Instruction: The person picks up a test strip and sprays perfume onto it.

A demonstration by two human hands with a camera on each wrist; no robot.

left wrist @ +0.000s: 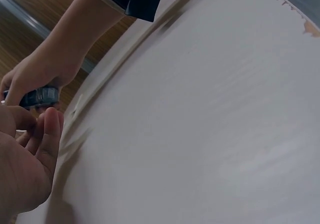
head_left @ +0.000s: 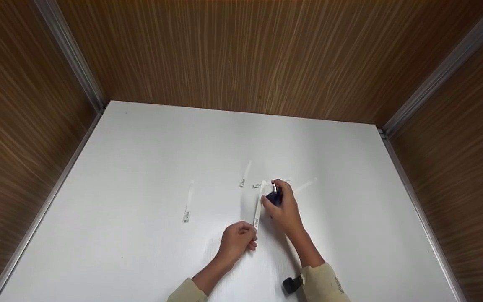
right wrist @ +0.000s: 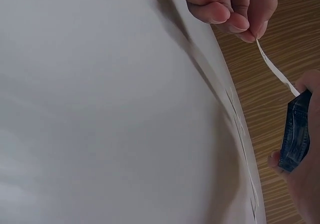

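My right hand (head_left: 285, 209) grips a small dark blue bottle (head_left: 274, 197) with a silver top, held just above the white table (head_left: 141, 167). My left hand (head_left: 241, 239) pinches the near end of a white paper strip (head_left: 259, 205), which runs up to the bottle. In the right wrist view the left hand's fingertips (right wrist: 247, 32) pinch the strip (right wrist: 274, 67), and its far end meets the blue bottle (right wrist: 295, 134). The left wrist view shows my left hand (left wrist: 30, 154) close up, with the bottle (left wrist: 37, 97) in the right hand (left wrist: 35, 69) behind it.
Other white paper strips lie flat on the table: one at the left (head_left: 188, 201), one behind the hands (head_left: 245, 174), one to the right (head_left: 305, 184). Wood-grain walls (head_left: 241, 54) enclose the table on three sides. A black wrist strap (head_left: 292, 284) sits on my right sleeve.
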